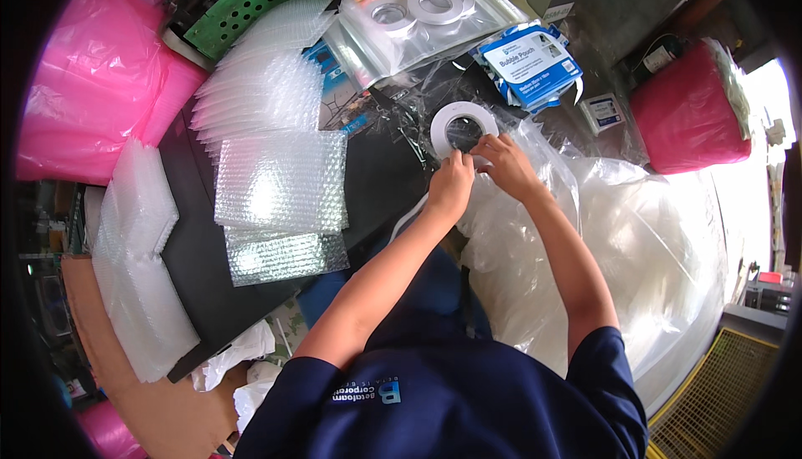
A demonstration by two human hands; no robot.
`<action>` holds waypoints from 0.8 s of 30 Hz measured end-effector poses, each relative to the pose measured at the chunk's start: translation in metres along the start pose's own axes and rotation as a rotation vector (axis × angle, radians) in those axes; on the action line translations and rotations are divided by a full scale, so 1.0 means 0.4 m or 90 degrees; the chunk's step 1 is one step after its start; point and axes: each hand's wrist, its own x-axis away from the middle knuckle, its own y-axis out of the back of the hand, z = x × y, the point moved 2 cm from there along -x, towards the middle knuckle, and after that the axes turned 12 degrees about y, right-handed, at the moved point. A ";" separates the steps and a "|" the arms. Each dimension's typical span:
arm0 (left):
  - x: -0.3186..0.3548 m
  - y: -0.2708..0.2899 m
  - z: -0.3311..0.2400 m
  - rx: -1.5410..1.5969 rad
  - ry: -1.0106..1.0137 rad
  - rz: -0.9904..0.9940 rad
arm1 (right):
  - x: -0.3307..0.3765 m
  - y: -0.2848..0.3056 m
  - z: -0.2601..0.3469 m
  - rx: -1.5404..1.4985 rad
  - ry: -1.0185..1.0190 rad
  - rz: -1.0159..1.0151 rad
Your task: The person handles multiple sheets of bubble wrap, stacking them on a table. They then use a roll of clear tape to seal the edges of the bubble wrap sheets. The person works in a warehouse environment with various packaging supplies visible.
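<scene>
White tape roll (439, 131) lies at twelve o'clock from my left fingers (457, 159), ten from my right fingers (491, 148); both curl at its rim, grip indeterminable.

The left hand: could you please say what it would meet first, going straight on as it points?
The left hand would likely meet the tape roll first, though depth is unclear.

White, flat, ring-shaped roll of tape (440, 131), its broad face turned upward and its round centre open, over the black, smooth counter (380, 167).
</scene>
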 end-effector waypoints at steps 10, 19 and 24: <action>0.023 0.020 0.031 0.258 0.121 -0.119 | -0.011 -0.066 0.003 0.070 0.004 -0.091; -0.066 0.066 0.203 0.260 0.380 -0.073 | -0.034 0.033 -0.044 0.119 0.018 -0.251; 0.013 0.155 0.099 0.568 0.212 -0.048 | -0.048 0.036 -0.040 0.040 0.001 -0.157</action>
